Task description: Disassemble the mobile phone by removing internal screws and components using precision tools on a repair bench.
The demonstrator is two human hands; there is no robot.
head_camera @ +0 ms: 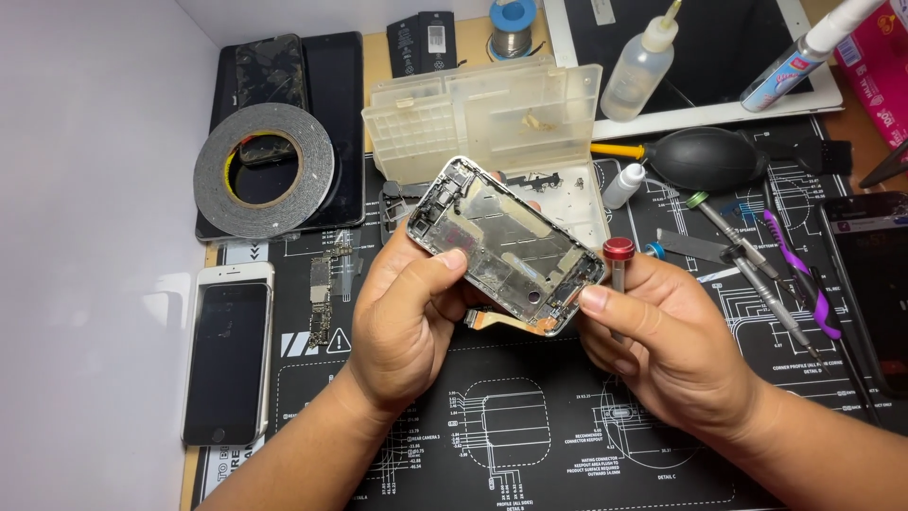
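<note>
My left hand (409, 317) and my right hand (667, 336) hold a stripped phone frame (506, 244) between them above a black printed work mat (530, 426). The frame is a silver metal shell with bare inner plates, tilted, its top end up to the left. A thin tan flex cable (501, 320) hangs from its lower edge. My left thumb presses on the frame's near side. My right hand pinches the lower right corner and also grips a small screwdriver with a red cap (619, 252) standing upright between the fingers.
A clear plastic parts box (492, 118) lies behind the frame. A roll of black tape (263, 170) rests on dark phones at the left. A white phone (227, 352), a circuit board (323, 303), a black air blower (705, 159), bottles and several screwdrivers (757, 270) surround the mat.
</note>
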